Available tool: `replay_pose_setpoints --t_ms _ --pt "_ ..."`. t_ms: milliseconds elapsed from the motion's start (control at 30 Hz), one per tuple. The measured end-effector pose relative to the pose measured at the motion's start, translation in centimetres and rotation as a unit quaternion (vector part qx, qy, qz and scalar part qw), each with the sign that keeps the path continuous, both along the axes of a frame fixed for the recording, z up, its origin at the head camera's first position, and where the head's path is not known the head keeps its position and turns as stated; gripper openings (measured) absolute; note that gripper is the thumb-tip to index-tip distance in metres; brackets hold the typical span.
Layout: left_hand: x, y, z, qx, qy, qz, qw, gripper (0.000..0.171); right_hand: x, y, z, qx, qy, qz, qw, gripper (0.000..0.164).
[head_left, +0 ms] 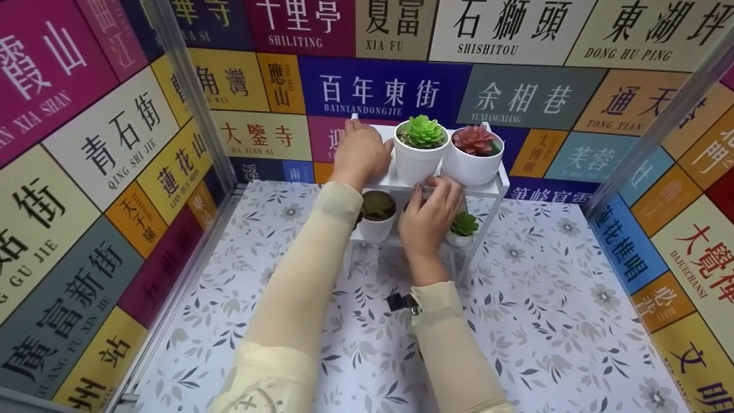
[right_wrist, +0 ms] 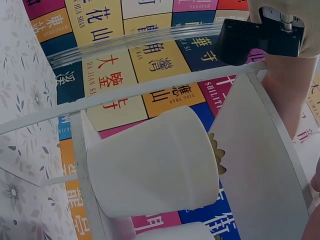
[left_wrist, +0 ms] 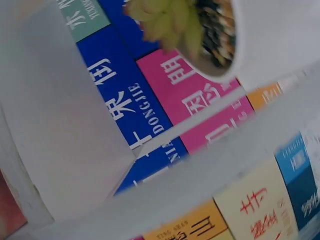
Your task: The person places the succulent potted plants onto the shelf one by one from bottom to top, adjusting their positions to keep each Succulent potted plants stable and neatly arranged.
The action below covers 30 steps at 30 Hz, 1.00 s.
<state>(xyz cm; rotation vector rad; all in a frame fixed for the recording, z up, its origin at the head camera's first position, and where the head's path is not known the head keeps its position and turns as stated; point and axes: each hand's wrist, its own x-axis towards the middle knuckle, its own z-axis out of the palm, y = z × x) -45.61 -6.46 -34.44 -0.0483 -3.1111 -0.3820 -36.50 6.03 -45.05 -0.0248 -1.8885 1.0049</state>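
A small white two-tier plant shelf point(head_left: 487, 192) carries potted succulents. My left hand point(head_left: 361, 150) lies over the left end of its top tier, fingers toward the back corner post, thumb side close to a white pot with a green succulent point(head_left: 421, 159); what its fingers hold is hidden. My right hand point(head_left: 431, 215) grips the front edge of the top tier, fingers bent just below the pots. In the right wrist view, only a bit of a hand shows at the right border. Next to the green plant stands a white pot with a reddish succulent point(head_left: 473, 163).
On the lower tier stand a white pot with a dark plant point(head_left: 377, 221) and a small green plant point(head_left: 463, 228). A leaf-patterned cloth point(head_left: 533, 310) covers the table. Sign-printed panels point(head_left: 384, 86) rise at the back and sides.
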Motion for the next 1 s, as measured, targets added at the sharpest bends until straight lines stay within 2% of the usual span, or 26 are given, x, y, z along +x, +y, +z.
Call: replay_pose_setpoints --t_ms 133,233,300,367,400,433,467,533,567,633,667,700,733,833,867,933,1000 --pt "-0.6 0.0 0.3 0.06 0.014 -0.011 0.9981 0.076 0.2 0.9 -0.3 0.014 0.003 0.016 1.0 0.019" --pt "-0.9 -0.6 0.2 0.143 0.038 -0.011 0.9889 0.065 0.6 1.8 -0.9 0.034 0.001 0.034 0.999 0.019" --pt "-1.1 -1.3 0.0 0.219 0.049 -0.012 0.9744 0.059 0.7 2.4 -1.4 0.052 0.001 0.046 0.998 0.021" --pt "-1.2 -2.1 -0.6 0.301 0.051 -0.028 0.9518 0.054 0.8 3.2 -1.8 0.072 0.007 0.057 0.996 0.023" --pt "-1.3 -2.4 -1.0 0.344 0.053 -0.039 0.9368 0.052 0.9 3.6 -2.0 0.081 0.012 0.063 0.995 0.025" --pt "-1.4 -2.7 -1.5 0.388 0.056 -0.051 0.9186 0.051 0.9 3.9 -2.1 0.09 0.017 0.068 0.993 0.026" --pt "-1.4 -3.0 -2.1 0.437 0.058 -0.063 0.8953 0.05 0.9 4.3 -2.2 0.098 0.022 0.075 0.992 0.028" --pt "-1.4 -3.5 -3.6 0.531 0.062 -0.083 0.841 0.048 1.0 4.9 -2.4 0.11 0.031 0.091 0.989 0.031" --pt "-1.2 -3.7 -4.5 0.57 0.069 -0.089 0.8141 0.047 1.0 5.2 -2.6 0.116 0.034 0.099 0.988 0.033" --pt "-1.0 -3.9 -6.2 0.63 0.084 -0.095 0.7665 0.047 1.2 5.6 -2.8 0.129 0.037 0.116 0.984 0.036" --pt "-0.7 -4.0 -7.1 0.648 0.09 -0.096 0.7498 0.048 1.4 5.8 -3.0 0.134 0.037 0.125 0.982 0.038" --pt "-0.5 -4.2 -8.0 0.66 0.098 -0.097 0.7384 0.049 1.6 6.0 -3.2 0.141 0.037 0.135 0.98 0.041" --pt "-0.2 -4.4 -9.0 0.667 0.105 -0.098 0.7312 0.049 1.8 6.1 -3.5 0.149 0.037 0.145 0.977 0.044" --pt "0.9 -5.4 -12.1 0.68 0.108 -0.099 0.7188 0.051 2.7 6.7 -4.7 0.174 0.043 0.169 0.969 0.053" --pt "1.3 -5.9 -13.1 0.679 0.107 -0.099 0.7196 0.051 3.1 6.9 -5.2 0.185 0.043 0.175 0.966 0.056" --pt "2.2 -6.9 -15.1 0.665 0.105 -0.096 0.7336 0.05 4.0 7.6 -6.6 0.205 0.041 0.186 0.96 0.06" --pt "3.1 -8.1 -17.0 0.622 0.103 -0.085 0.7713 0.05 5.1 8.5 -8.0 0.218 0.035 0.202 0.954 0.061"
